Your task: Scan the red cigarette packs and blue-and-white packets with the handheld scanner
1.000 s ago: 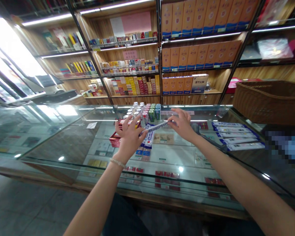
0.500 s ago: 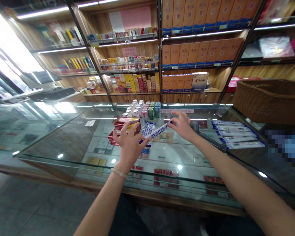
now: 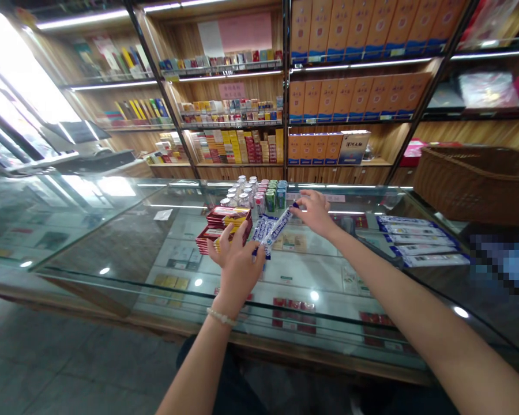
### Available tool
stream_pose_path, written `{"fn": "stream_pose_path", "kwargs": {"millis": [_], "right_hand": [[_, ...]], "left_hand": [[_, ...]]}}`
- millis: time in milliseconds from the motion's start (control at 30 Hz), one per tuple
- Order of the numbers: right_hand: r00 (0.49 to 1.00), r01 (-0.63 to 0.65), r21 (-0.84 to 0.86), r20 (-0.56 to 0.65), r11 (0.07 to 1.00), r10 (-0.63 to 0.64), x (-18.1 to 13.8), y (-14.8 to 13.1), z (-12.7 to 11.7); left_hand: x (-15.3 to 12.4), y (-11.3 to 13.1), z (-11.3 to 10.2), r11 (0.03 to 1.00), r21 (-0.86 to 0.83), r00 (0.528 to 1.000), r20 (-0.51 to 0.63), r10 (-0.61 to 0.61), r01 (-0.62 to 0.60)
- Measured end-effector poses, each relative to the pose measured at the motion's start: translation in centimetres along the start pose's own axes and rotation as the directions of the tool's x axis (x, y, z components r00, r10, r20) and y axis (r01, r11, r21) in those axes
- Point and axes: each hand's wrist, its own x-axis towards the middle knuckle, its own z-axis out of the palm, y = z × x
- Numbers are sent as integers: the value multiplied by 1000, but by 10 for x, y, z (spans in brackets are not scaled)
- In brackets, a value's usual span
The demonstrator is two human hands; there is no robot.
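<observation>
My right hand (image 3: 315,212) pinches the upper end of a slim blue-and-white packet (image 3: 279,226), which slants down to the left. The packet's lower end is at my left hand (image 3: 237,268), by the thumb; whether they touch is unclear. My left hand's fingers are spread, in front of stacked red-and-yellow boxes (image 3: 227,216) and hiding part of them. Under the slanted packet, similar blue-and-white packets (image 3: 259,229) lie on the glass counter (image 3: 311,265). Just behind stand small clear bottles with white caps (image 3: 243,199) and pink, green and blue containers (image 3: 270,200).
On the right, a row of long packets (image 3: 424,237) lies beside a dark handheld device (image 3: 376,248), partly behind my right forearm. A wicker basket (image 3: 471,184) stands at the back right. Shelves with orange boxes (image 3: 337,98) line the wall. A white paper (image 3: 163,215) lies left.
My right hand has moved slightly left and up, so the packet tilts more steeply. My left hand has shifted right and down. The view has moved a little.
</observation>
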Motion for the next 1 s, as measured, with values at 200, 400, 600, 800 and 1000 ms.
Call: {"fn": "stream_pose_path", "kwargs": {"millis": [200,400,600,800,1000], "right_hand": [[999,14,-30,30,999,-14,13,-19,23],[997,-7,-84,73,996,13,18,-27,38],[995,27,-142,98,990,-14,15,-30,50],[992,88,-205,104,975,-68,11,-28,64],[982,178,-236,111,955,-155,8,-30,72]], "left_hand": [[-8,-2,10,997,53,997,-57,-46,49],[-11,-1,15,996,22,996,-36,-85,86],[-12,1,17,994,30,994,-17,-108,109],[-12,5,13,991,72,993,21,-117,115],[-14,3,15,984,117,990,21,-136,133]]}}
